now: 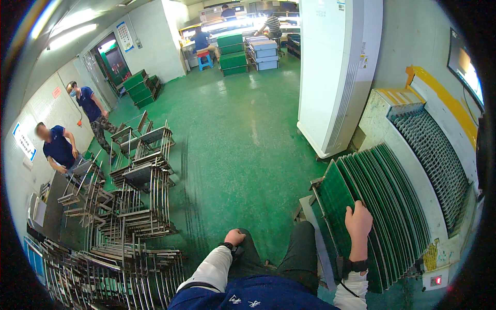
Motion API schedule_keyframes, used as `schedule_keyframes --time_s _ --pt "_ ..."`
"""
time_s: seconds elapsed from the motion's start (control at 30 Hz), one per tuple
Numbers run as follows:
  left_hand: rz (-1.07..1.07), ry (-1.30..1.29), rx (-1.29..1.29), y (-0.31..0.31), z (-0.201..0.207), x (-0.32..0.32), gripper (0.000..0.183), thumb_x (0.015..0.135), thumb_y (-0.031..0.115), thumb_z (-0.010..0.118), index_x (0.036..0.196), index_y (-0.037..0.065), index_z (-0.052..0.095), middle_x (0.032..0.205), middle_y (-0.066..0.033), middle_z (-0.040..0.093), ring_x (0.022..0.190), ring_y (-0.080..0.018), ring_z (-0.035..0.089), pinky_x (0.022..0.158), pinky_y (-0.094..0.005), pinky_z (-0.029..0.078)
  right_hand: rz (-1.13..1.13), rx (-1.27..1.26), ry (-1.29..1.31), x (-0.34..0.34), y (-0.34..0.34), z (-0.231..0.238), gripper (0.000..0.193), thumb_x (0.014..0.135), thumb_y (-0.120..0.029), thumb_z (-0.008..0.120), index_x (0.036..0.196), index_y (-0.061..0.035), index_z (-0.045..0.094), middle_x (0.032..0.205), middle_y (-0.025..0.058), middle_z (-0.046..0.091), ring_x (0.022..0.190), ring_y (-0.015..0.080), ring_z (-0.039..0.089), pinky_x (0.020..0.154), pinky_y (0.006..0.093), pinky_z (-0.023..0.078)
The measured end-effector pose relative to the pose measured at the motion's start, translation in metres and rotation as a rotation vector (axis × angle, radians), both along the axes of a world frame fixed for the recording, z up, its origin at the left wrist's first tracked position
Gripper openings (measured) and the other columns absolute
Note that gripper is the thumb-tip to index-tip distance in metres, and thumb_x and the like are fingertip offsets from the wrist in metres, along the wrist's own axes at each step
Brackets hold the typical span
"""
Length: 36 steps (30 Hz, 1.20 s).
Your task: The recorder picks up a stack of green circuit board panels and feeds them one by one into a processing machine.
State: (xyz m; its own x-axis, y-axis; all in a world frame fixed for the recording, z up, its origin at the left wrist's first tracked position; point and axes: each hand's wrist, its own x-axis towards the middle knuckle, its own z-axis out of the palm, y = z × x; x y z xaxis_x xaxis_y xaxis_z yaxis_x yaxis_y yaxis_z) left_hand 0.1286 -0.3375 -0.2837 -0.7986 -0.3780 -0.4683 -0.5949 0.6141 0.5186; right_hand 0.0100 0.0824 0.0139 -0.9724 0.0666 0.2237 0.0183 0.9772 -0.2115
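Observation:
My right hand (358, 222) is at the upper edge of a green board (335, 194), near the front of a row of similar boards. Its fingers are bent and pinch the edge. The boards (398, 206) stand upright, packed closely side by side in a rack whose metal end bar (316, 182) shows. My left hand (235, 236) lies curled in a loose fist on my left thigh, with nothing visible in it. Both forearms wear white sleeves and dark wristbands.
Right of the boards stands a machine with a slotted panel (429, 155). A tall white cabinet (336, 72) rises ahead. Stacked metal racks (139, 206) fill the left. Two people stand beyond them; others work at the back near green bins (231, 51).

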Motion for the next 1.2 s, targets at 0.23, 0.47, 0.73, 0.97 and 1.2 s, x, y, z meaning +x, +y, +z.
schedule_keyframes --time_s 0.23,0.47,0.73,0.97,1.2 --pt "-0.009 0.003 -0.021 0.001 0.0 -0.001 0.039 0.073 0.04 0.064 0.081 0.002 0.066 0.077 -0.0153 0.066 0.075 -0.0284 0.064 0.071 -0.0383 0.05 0.0 -0.019 -0.004 0.001 0.0 0.001 0.024 0.081 -0.022 0.062 0.084 -0.001 0.051 0.075 0.0203 0.059 0.073 0.0384 0.059 0.063 0.0475 0.045" --pt "0.021 -0.1 0.054 0.003 0.013 -0.002 0.034 0.071 0.033 0.064 0.088 0.004 0.066 0.092 -0.0165 0.066 0.091 -0.0304 0.062 0.08 -0.0386 0.048 0.01 0.03 0.005 0.002 -0.001 0.002 0.024 0.083 -0.024 0.06 0.084 -0.0027 0.051 0.074 0.0184 0.06 0.072 0.0356 0.061 0.062 0.0452 0.048" --pt "0.048 -0.102 0.074 0.004 0.008 -0.005 0.033 0.07 0.033 0.064 0.087 0.005 0.066 0.091 -0.0163 0.066 0.09 -0.0302 0.062 0.08 -0.0384 0.048 0.014 0.024 0.022 0.001 0.004 0.0 0.023 0.082 -0.024 0.061 0.085 -0.0025 0.052 0.075 0.0185 0.061 0.072 0.0355 0.061 0.062 0.0452 0.048" --pt "0.043 -0.055 0.122 0.004 0.016 0.003 0.036 0.07 0.033 0.062 0.091 0.004 0.066 0.097 -0.0177 0.065 0.093 -0.032 0.062 0.083 -0.0398 0.047 0.051 0.016 0.022 -0.002 -0.006 -0.001 0.024 0.082 -0.023 0.061 0.087 -0.002 0.052 0.076 0.0187 0.061 0.073 0.037 0.06 0.063 0.0461 0.047" --pt "-0.005 -0.001 0.096 0.007 0.019 -0.005 0.038 0.069 0.029 0.058 0.092 0.0 0.065 0.097 -0.0211 0.064 0.094 -0.0376 0.059 0.081 -0.0434 0.047 -0.006 0.042 0.027 0.004 0.007 -0.009 0.028 0.084 -0.023 0.058 0.1 -0.0009 0.053 0.084 0.0206 0.061 0.078 0.0384 0.059 0.066 0.0472 0.046"
